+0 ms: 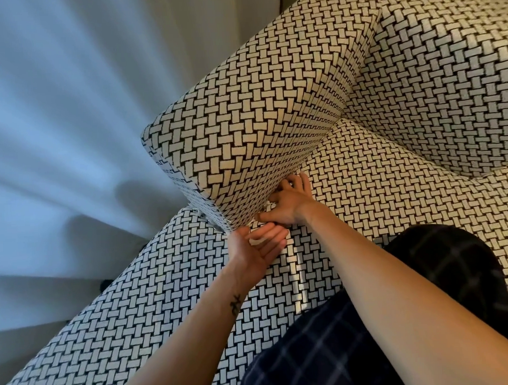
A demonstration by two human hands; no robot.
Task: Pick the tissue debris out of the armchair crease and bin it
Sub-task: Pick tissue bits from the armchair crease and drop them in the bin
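Dark checked trousers rest on black-and-cream basketweave armchair; left hand, slack palm-up, trays white tissue scraps while right hand claws the crease, grip unclear.

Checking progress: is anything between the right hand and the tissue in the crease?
Only the chair: the armrest bulges over the seat cushion, hiding the crease. The right hand has fingers tucked in there, beside a white tissue scrap.

Armrest stands left of seat cushion, with backrest behind and curtain further left. Right hand is at the armrest-cushion crease. Left hand is just before it, a tissue scrap on its palm. Trouser leg rests on the cushion, right.
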